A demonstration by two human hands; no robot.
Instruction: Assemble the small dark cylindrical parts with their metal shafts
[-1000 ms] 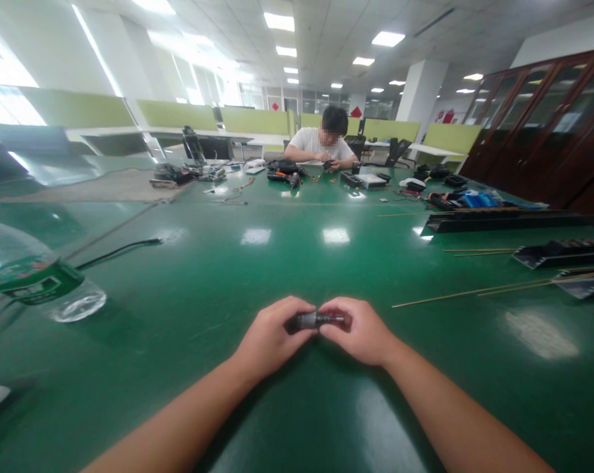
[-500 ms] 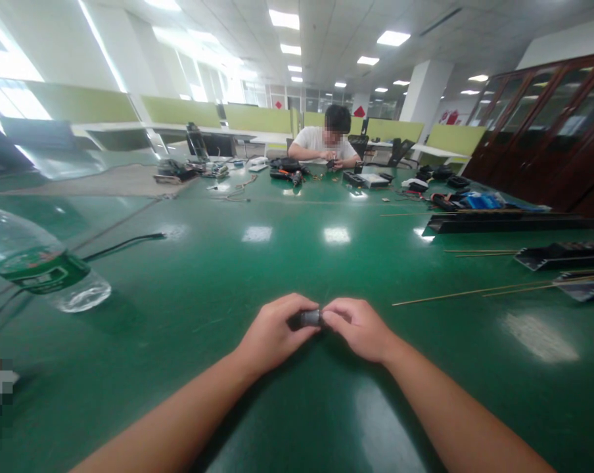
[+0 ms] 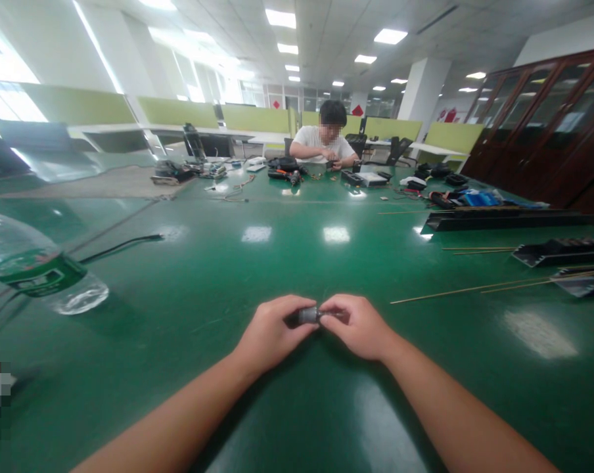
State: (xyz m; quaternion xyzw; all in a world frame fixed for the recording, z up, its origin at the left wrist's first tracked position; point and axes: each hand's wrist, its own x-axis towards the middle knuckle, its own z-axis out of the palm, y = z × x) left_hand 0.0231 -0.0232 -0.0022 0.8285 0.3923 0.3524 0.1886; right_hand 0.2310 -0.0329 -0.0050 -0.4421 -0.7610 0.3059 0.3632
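Observation:
Between the thumb and fingers of my left hand (image 3: 272,330) is a small grey cylindrical part (image 3: 307,315), lying sideways just above the green table (image 3: 287,263). My right hand (image 3: 359,325) meets it from the right, its thumb and index finger pinched on a thin dark piece (image 3: 321,315) at the cylinder's right end. The fingertips of both hands nearly touch. My fingers partly hide the cylinder's left end and the thin piece.
At the left lies a clear bottle with a green label (image 3: 43,272), near a black cable (image 3: 124,246). Black rails (image 3: 504,220) and thin rods (image 3: 439,293) are at the right. Across the table a person (image 3: 321,141) works beside tools (image 3: 287,172).
My right fingers have shifted slightly, and more of the thin dark piece shows between them. My left hand keeps its hold on the cylinder, and the view has moved slightly.

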